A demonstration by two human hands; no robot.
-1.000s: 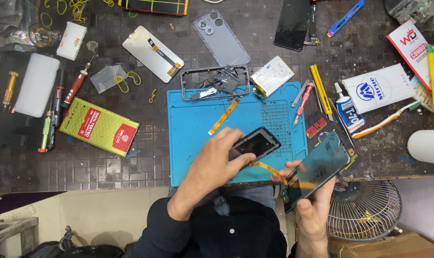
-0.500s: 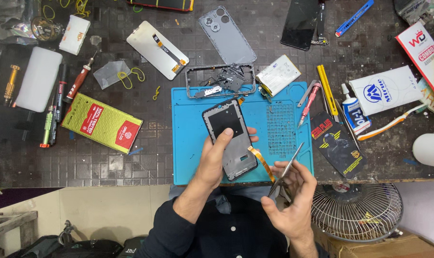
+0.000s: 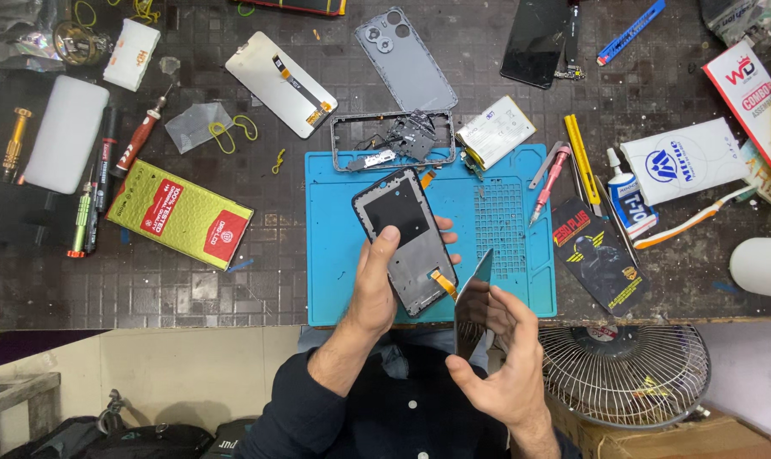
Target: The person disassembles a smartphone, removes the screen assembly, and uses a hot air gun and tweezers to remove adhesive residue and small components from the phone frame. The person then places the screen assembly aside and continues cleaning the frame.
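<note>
Low in the frame's centre, over the blue mat (image 3: 343, 255), the left hand (image 3: 377, 285) grips a phone frame (image 3: 405, 240); the right hand (image 3: 508, 361), fingers loosely curled, holds a thin screen panel (image 3: 473, 293) edge-on just beside it

A dark workbench (image 3: 232, 297) with a square-grid top fills the view. Below its edge lie a pale floor (image 3: 173, 365), a wire-guarded fan (image 3: 632, 374), and perhaps a wooden crate (image 3: 11, 399).
</note>
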